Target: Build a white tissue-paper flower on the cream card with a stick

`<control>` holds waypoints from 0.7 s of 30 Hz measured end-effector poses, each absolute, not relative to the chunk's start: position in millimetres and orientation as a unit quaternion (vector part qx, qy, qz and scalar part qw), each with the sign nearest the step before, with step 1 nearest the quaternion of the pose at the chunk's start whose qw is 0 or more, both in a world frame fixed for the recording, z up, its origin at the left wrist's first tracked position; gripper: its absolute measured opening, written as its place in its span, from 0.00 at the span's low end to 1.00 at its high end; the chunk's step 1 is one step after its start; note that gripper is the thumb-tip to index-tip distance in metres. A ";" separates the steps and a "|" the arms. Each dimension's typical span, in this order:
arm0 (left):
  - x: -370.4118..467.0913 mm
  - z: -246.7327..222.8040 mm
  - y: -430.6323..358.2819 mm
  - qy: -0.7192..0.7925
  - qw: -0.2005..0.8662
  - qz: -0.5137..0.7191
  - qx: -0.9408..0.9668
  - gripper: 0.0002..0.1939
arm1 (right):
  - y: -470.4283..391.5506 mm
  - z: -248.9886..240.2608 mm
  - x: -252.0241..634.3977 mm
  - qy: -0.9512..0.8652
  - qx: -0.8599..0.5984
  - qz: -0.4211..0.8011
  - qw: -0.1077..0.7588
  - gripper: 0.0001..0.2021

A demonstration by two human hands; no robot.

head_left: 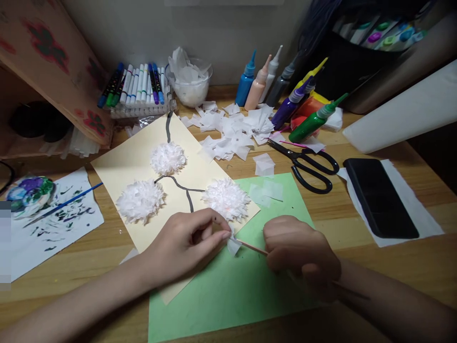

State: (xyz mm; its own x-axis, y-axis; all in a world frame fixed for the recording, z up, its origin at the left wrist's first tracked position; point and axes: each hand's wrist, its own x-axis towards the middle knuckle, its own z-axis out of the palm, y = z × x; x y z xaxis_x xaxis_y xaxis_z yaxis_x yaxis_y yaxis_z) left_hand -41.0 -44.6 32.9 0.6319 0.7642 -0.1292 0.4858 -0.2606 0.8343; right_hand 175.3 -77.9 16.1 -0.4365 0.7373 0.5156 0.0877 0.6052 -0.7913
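Observation:
My left hand (194, 238) pinches a small piece of white tissue paper (233, 247) between thumb and index finger. My right hand (300, 247) is closed around a thin stick (253, 247), whose tip meets the tissue. Beneath both hands lies a green sheet (228, 305). A cream sheet (124, 157) overlaps it, bearing dark painted lines and fluffy white paper blossoms, one at the top (168, 158), one at the left (141, 201) and one at the right (227, 199). Loose tissue squares (264, 165) rest on the table and on the green sheet.
Black scissors (310, 169) and a phone (380, 197) lie at the right. Paint bottles (257, 88), a tissue pile (232, 131), a clear bowl (193, 90) and markers (137, 85) stand behind. At the left is a paint-stained sheet (71, 214) with a blue brush (76, 196).

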 end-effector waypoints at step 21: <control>-28.7 43.5 -10.1 0.457 0.485 0.073 0.742 0.14 | -57.3 6.4 172.8 -0.428 -0.383 0.530 0.624 0.29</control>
